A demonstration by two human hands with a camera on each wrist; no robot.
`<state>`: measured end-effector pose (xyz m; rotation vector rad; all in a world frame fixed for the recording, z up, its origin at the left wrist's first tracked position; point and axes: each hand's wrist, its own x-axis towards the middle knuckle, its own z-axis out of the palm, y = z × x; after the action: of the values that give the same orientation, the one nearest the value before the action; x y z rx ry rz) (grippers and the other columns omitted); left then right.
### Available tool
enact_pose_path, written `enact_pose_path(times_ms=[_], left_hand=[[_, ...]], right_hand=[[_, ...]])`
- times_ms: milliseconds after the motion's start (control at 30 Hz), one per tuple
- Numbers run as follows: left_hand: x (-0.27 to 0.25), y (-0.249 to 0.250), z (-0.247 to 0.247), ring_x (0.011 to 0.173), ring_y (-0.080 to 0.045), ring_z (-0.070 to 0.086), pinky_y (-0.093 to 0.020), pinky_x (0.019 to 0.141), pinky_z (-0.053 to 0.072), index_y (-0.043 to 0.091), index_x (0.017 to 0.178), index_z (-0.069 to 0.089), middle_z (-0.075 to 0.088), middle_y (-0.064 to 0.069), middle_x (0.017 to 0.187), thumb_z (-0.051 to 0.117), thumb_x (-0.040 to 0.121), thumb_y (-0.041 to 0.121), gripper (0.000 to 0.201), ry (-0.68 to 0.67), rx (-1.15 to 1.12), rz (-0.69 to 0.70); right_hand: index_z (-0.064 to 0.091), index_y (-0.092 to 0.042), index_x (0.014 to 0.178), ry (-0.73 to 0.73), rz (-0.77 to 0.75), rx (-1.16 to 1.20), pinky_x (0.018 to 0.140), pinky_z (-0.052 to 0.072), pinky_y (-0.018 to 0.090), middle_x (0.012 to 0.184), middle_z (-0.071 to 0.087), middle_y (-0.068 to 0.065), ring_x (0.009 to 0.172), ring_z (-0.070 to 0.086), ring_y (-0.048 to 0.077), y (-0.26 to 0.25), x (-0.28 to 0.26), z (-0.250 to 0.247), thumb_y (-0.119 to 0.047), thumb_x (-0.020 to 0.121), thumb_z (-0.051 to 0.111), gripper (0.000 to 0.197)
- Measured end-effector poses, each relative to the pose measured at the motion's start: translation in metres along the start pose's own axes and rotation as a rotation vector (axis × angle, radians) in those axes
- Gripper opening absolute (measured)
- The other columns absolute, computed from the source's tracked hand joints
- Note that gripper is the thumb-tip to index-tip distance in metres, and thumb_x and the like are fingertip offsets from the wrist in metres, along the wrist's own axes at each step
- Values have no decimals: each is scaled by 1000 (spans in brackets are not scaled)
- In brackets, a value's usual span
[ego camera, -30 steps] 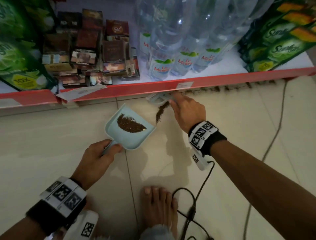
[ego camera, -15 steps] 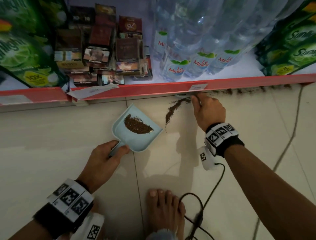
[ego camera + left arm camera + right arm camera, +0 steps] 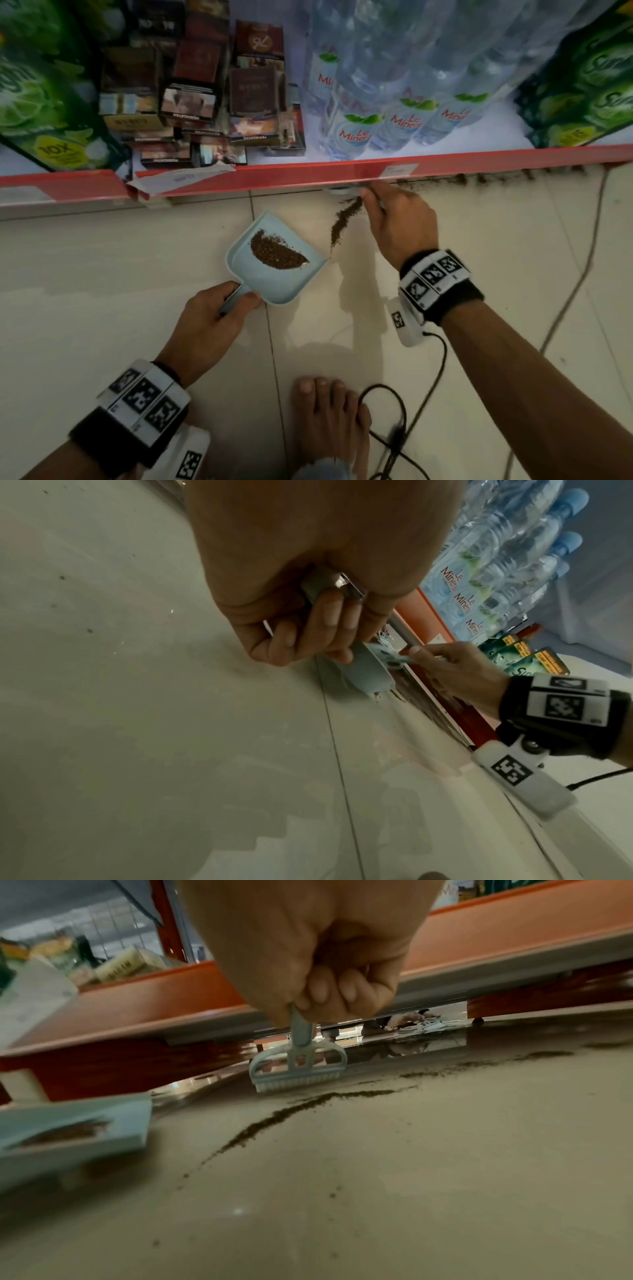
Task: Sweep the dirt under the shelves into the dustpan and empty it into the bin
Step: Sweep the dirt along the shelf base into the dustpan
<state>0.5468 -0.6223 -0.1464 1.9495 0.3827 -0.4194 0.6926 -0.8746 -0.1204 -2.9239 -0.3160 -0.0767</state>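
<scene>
A pale blue dustpan (image 3: 246,270) lies flat on the tiled floor with a crescent of brown dirt (image 3: 277,255) in it. My left hand (image 3: 209,318) grips its handle (image 3: 318,588). My right hand (image 3: 399,219) grips the thin handle of a small pale blue brush (image 3: 298,1066), whose head sits at the gap under the red shelf edge (image 3: 308,174). A curved streak of dirt (image 3: 344,221) runs on the floor from the brush toward the pan's open side (image 3: 85,1131). More dirt (image 3: 479,179) lines the shelf foot to the right.
The bottom shelf carries water bottles (image 3: 387,113), dark cartons (image 3: 191,102) and green packs (image 3: 582,89). A loose price strip (image 3: 178,180) hangs off the shelf edge at left. My bare foot (image 3: 329,421) and a black cable (image 3: 404,428) lie behind the hands.
My right hand has carried the brush right and back to the shelf gap, leaving a streak of dirt on the floor. The left hand and dustpan have stayed put.
</scene>
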Motion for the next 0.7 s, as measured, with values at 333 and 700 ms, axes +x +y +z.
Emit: enact_pose_path(times_ms=[333,700], left_hand=[[-6,-8,-7,47,-3,38,-26,54,33,8,67,54,43,11,48,61,95,25,34,46,-79,-68],[-25,-19,-13,46,-3,40,-23,52,35,8,68,56,47,10,48,60,95,25,33,66,-82,-81]], right_hand=[[71,-16,102,17,0,215,52,31,32,53,49,0,50,48,28,29,-37,-39,-32,103,46,30],[53,-13,136,-200,-52,542,76,59,45,80,74,-1,75,72,17,-28,-32,-45,-16,100,51,36]])
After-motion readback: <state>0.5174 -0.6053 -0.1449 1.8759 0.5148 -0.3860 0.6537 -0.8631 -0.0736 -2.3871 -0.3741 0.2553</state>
